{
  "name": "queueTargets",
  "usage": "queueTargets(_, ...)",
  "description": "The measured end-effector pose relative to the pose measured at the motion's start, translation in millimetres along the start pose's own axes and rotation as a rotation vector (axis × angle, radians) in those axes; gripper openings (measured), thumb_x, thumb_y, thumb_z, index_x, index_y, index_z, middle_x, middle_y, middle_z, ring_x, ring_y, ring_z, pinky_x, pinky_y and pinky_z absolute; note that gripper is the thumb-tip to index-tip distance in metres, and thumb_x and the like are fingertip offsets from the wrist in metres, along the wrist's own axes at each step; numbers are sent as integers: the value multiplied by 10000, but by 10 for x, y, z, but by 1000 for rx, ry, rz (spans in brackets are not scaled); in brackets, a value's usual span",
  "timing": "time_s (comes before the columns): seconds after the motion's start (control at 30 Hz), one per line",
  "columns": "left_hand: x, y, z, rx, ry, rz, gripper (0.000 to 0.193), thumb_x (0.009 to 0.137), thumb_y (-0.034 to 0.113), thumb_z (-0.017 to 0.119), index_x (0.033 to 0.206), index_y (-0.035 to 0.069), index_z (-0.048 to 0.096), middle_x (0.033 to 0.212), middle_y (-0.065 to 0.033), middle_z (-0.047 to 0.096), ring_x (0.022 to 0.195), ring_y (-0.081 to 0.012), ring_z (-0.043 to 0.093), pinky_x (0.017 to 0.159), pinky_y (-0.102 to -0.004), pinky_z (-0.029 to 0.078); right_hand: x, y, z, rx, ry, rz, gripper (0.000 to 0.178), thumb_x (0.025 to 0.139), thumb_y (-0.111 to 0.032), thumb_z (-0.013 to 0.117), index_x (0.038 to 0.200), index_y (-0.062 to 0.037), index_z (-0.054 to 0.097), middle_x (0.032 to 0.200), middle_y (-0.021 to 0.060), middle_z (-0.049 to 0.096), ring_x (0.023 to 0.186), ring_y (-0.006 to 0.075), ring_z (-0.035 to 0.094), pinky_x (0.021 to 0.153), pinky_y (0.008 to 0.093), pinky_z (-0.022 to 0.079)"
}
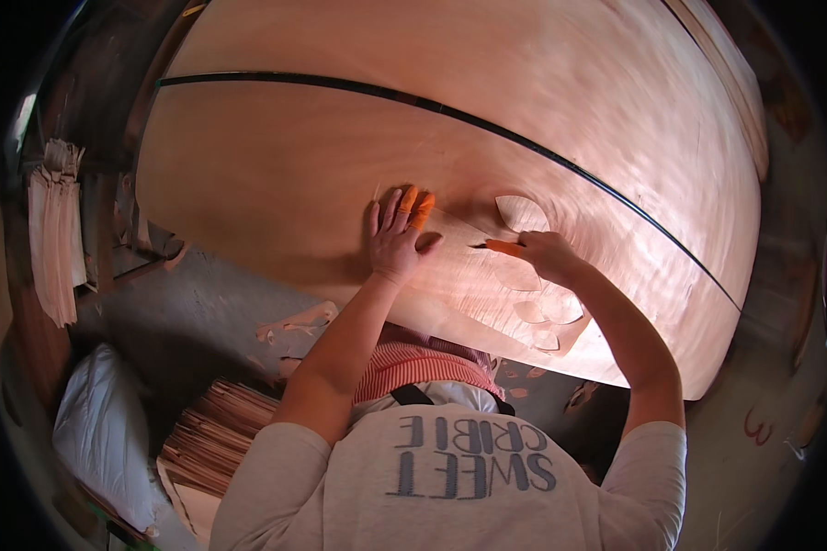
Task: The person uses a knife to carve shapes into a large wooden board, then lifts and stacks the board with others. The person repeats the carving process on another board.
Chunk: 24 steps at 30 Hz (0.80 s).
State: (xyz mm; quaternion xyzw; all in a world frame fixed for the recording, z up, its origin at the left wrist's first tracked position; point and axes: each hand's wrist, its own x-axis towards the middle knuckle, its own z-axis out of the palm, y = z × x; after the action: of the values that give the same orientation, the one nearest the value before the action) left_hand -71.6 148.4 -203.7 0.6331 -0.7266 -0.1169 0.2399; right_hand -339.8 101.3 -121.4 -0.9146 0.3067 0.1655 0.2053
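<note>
Wood veneer sheet (257,165) lay spread on the person's side of the black strip (368,88), its near edge running in a long curve well apart from that strip. Work on it looked partly done: several leaf-shaped patches (522,213) showed on the same side of the strip, the topmost nearest to it and the others grouped farther from it. Whether they were loose, set in or merely cut around could not be told, nor could how many more places were left to treat, though the tool out over the wood suggested that the job was unfinished. The left hand (397,239) rested flat on the sheet below the strip, fingers stretched and apart, gripping nothing; two wore orange covers (410,204). The right hand (549,255), farther right below the strip, had its fingers closed around an orange-handled knife (504,247), whose dark tip pointed left; contact between tip and wood was unclear. The sheet looked thin and smooth, pinkish brown, with swirling grain and a sheen brightest toward the strip's right end; the patches had pointed ends and rounded sides. Far below the strip's left end lay a stack of rough-edged wood strips (216,432) and a wrinkled white bag (101,432).
</note>
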Motion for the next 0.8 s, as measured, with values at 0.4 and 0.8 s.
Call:
queueTargets(0.4,14,11,-34,-16,27,12,594,631,421,658,1158,172,539,1265,-59,441,1209,-235,356,1016,-454,191,347,-269,183,62,3,261,391,746,-17,481,1113,-149,516,886,125,515,716,280,577,600,384,482)
queueTargets(0.8,21,100,-38,64,87,75,634,622,455,635,1176,166,526,1259,-64,442,1196,-243,365,999,-460,215,-196,-1385,1636,644,354,810,442,858,-171,415,1279,-68,325,745,207,586,666,373,575,550,446,456)
